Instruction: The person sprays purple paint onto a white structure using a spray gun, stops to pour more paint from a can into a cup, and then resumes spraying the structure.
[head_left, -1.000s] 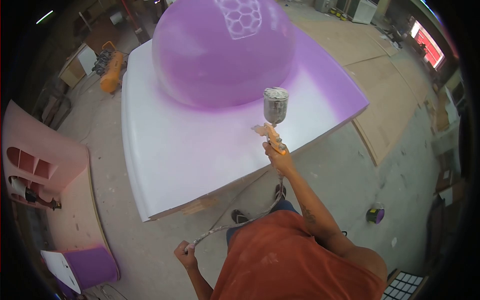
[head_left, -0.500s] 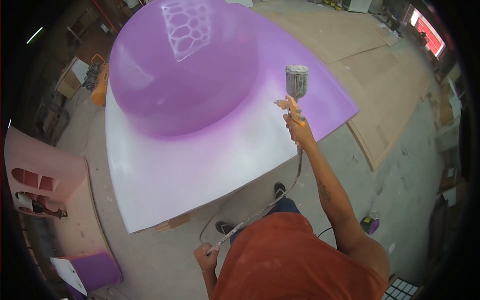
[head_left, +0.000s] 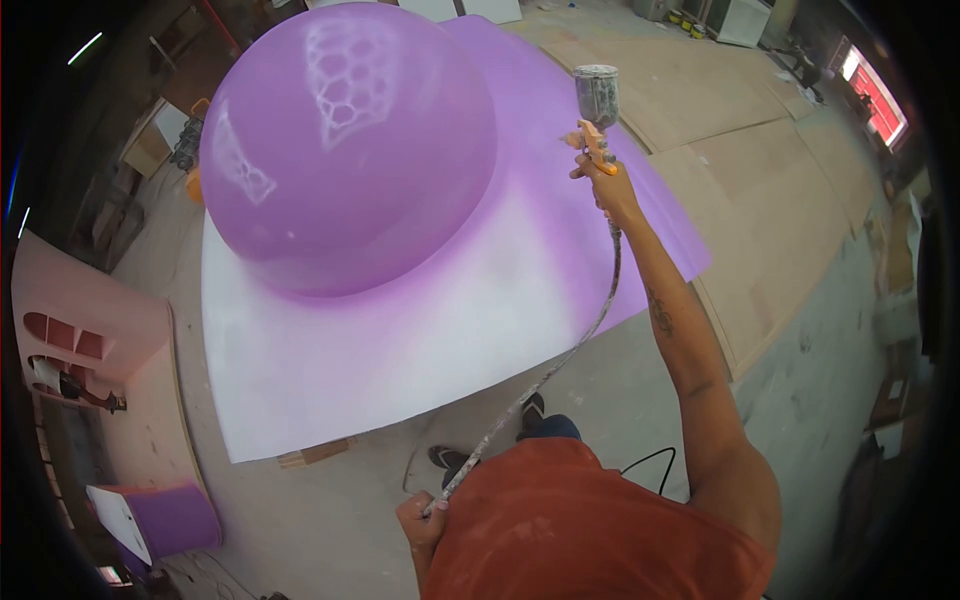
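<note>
My right hand (head_left: 608,185) grips an orange spray gun (head_left: 595,135) with a metal cup on top, held out over the far right side of a big moulded piece. That piece is a glossy purple dome (head_left: 345,150) rising from a wide curved base (head_left: 380,360), purple at the far side and around the dome, white toward me. My left hand (head_left: 420,520) is closed around the paint-crusted air hose (head_left: 545,375), low and close to my orange shirt. The hose runs up from it to the gun.
A pink moulded panel with cut-outs (head_left: 80,340) stands at the left, with a small purple and white part (head_left: 160,520) below it. An orange compressor (head_left: 190,160) sits behind the dome. Plywood sheets (head_left: 770,180) cover the floor at the right. A black cable (head_left: 650,462) lies by my feet.
My right hand has carried the spray gun from the near white part of the base away toward the far right side. My left hand kept its hold on the hose.
</note>
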